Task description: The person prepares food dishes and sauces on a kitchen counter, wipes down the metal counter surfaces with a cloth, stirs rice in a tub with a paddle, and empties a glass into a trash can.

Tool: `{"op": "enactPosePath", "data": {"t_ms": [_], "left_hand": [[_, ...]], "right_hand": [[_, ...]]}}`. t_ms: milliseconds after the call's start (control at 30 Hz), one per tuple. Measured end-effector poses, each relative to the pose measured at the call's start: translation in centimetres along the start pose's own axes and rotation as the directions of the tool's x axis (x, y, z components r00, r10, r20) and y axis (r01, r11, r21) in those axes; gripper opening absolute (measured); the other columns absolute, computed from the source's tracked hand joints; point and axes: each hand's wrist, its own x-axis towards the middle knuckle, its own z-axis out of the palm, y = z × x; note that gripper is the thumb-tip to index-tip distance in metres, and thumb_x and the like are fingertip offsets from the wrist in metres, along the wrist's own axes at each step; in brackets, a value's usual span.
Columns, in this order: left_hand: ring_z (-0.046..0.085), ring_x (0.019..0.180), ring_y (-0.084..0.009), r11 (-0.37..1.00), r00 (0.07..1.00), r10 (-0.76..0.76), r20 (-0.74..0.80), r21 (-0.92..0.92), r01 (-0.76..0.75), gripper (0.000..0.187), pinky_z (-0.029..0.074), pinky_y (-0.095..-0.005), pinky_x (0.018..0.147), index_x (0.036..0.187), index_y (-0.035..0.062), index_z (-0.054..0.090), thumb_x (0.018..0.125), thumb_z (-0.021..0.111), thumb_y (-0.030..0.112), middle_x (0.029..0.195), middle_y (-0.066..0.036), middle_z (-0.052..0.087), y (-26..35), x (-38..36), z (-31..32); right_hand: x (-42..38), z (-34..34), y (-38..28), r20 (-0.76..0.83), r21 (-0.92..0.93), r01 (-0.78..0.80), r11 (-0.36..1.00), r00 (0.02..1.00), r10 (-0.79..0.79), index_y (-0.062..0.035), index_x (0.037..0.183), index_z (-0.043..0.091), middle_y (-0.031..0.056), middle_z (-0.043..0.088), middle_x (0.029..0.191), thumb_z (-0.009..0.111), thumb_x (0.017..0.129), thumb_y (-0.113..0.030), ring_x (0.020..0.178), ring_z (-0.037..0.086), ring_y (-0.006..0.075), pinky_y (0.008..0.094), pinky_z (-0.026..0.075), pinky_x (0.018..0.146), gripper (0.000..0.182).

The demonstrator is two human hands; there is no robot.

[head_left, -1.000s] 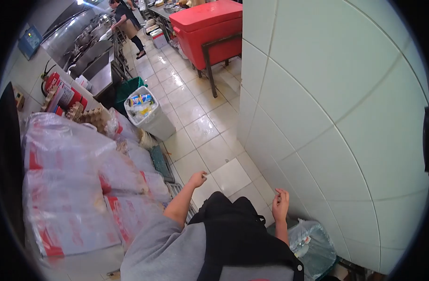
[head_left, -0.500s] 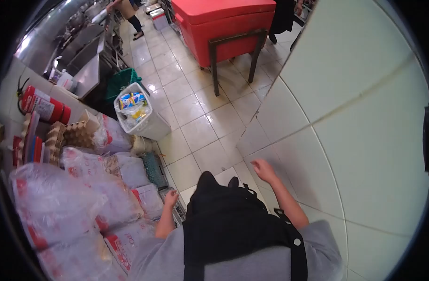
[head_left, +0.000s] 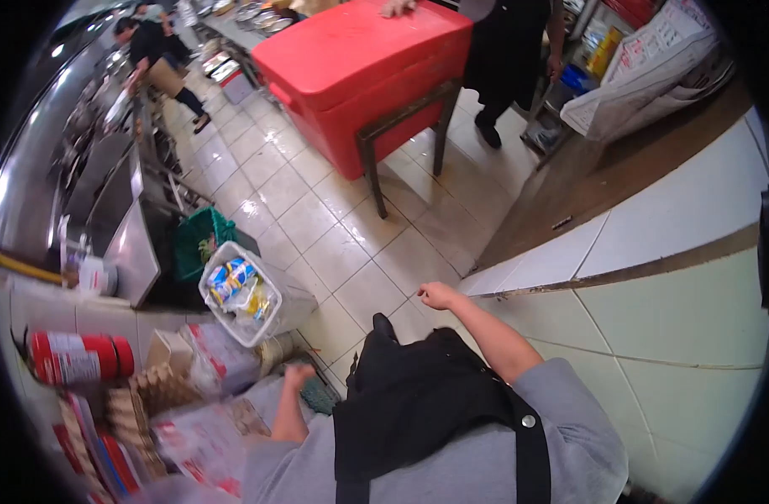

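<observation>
My left hand [head_left: 297, 375] is low over the packed plastic bags [head_left: 201, 437], near a green mesh item [head_left: 319, 393]; it is smeared, so its fingers cannot be told apart. My right hand [head_left: 435, 295] is held out above the floor tiles with its fingers curled, and what it holds, if anything, is too small to make out. A white bin [head_left: 293, 301] with blue and yellow wrappers stands ahead of my left hand. Beyond my right hand is a large red cooler [head_left: 342, 101] on a dark metal stand [head_left: 376, 172].
A person in a dark apron [head_left: 506, 59] stands behind the cooler, one hand on its lid. Another person [head_left: 162, 71] leans at the left counter. A fire extinguisher [head_left: 82, 358], egg trays [head_left: 162, 388] and a green basket [head_left: 201, 244] line the left; a tiled wall [head_left: 653, 336] is at right.
The view has moved forward and turned, bringing the bin and cooler nearer. The person behind the cooler and a shelf at right now show more. My right hand has swung inward.
</observation>
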Motion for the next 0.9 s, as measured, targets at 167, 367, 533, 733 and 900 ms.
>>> {"op": "enactPosePath", "data": {"t_ms": [167,367,533,733,900], "left_hand": [[0.069,0.088,-0.0161,0.948,0.947,0.300,0.116,0.070,-0.309,0.046,0.054,-0.0290,0.078,0.130,-0.0003,0.053,0.085,0.061,-0.006,0.095,-0.012,0.073,22.1,16.7,-2.1],[0.070,0.079,-0.0152,0.783,0.805,0.558,0.204,0.192,-0.591,0.036,0.054,-0.0288,0.072,0.114,0.0028,0.064,0.080,0.075,0.005,0.085,-0.011,0.074,39.9,17.0,11.3],[0.069,0.070,-0.0153,0.654,0.713,0.559,0.424,0.303,-0.693,0.020,0.053,-0.0295,0.066,0.083,0.0001,0.069,0.078,0.079,0.017,0.077,-0.011,0.073,39.8,17.3,16.0],[0.067,0.065,-0.0126,0.692,0.685,-0.194,0.703,0.593,-0.413,0.026,0.051,-0.0288,0.060,0.082,0.0019,0.074,0.084,0.073,0.028,0.074,-0.006,0.072,23.6,27.8,9.9],[0.068,0.065,-0.0154,0.258,0.727,-0.369,0.579,0.815,-0.519,0.023,0.055,-0.0289,0.061,0.089,0.0040,0.075,0.080,0.072,0.025,0.077,-0.008,0.072,23.8,23.1,9.0]], "right_hand": [[0.3,0.7,4.9,0.023,0.070,-0.238,0.969,0.971,0.236,-0.0082,0.110,0.069,0.0167,0.070,0.104,0.060,0.079,-0.018,0.100,0.066,0.0328,0.0425,0.051,0.090,0.034],[-1.2,-1.1,7.3,-0.076,0.223,-0.385,0.896,0.909,0.410,-0.0079,0.110,0.070,0.0162,0.069,0.110,0.057,0.081,-0.018,0.104,0.065,0.0326,0.0417,0.050,0.093,0.033],[-3.9,1.1,5.8,-0.061,0.306,-0.467,0.830,0.860,0.507,-0.0089,0.108,0.070,0.0161,0.069,0.109,0.059,0.081,-0.017,0.104,0.064,0.0326,0.0412,0.050,0.092,0.030],[-12.2,14.1,3.4,-0.104,0.515,-0.579,0.632,0.690,0.717,-0.0092,0.103,0.071,0.0147,0.070,0.101,0.062,0.080,-0.019,0.099,0.065,0.0329,0.0410,0.051,0.087,0.027],[-19.9,26.2,-1.2,-0.155,0.762,-0.525,0.380,0.422,0.893,-0.0084,0.095,0.074,0.0164,0.071,0.097,0.056,0.079,-0.023,0.095,0.067,0.0336,0.0418,0.052,0.085,0.028]]}}
